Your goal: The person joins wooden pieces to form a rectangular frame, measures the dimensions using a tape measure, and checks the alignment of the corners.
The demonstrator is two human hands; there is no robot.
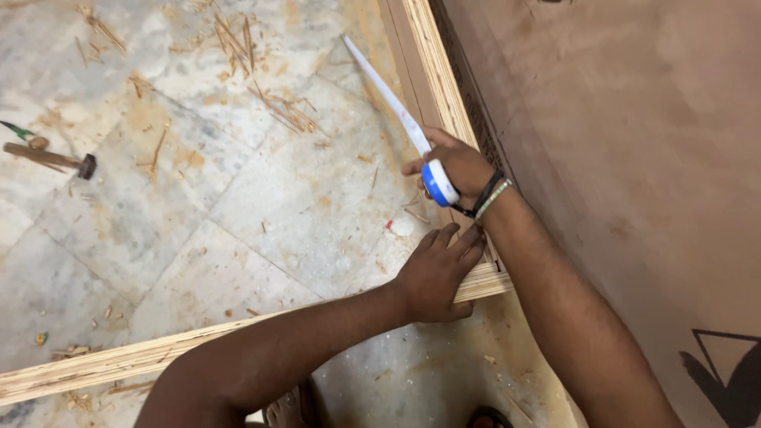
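The fingers (441, 169) of the right hand (456, 168) are curled tight around one blue and white tape measure (438, 182), whose single white blade (384, 89) runs straight away from the hand along the upright edge of a plywood board (432, 75). Two bands (490, 194) sit on that wrist, one dark and one pale with beads.

The fingers (453, 242) of the left hand (437, 273) lie flat and close together, holding nothing, pressed palm down on the end of a second plywood board (95, 368). This one is set on edge across the floor, and its far end touches the first board at a corner, just below the tape measure. The two hands are near each other, the right just above the left.

To the right of the corner stands one large brown plywood sheet (634, 143), with a dark printed mark near its lower edge.

The floor (198, 206) is pale marble tile, scattered with wood splinters and sawdust. Well apart from the hands, at the left edge, lies one hammer (49, 158) with a wooden handle, and just beside it a tool with a green handle (16, 129), only partly in view. Two feet (293, 408) show at the bottom edge, mostly hidden by the arms.
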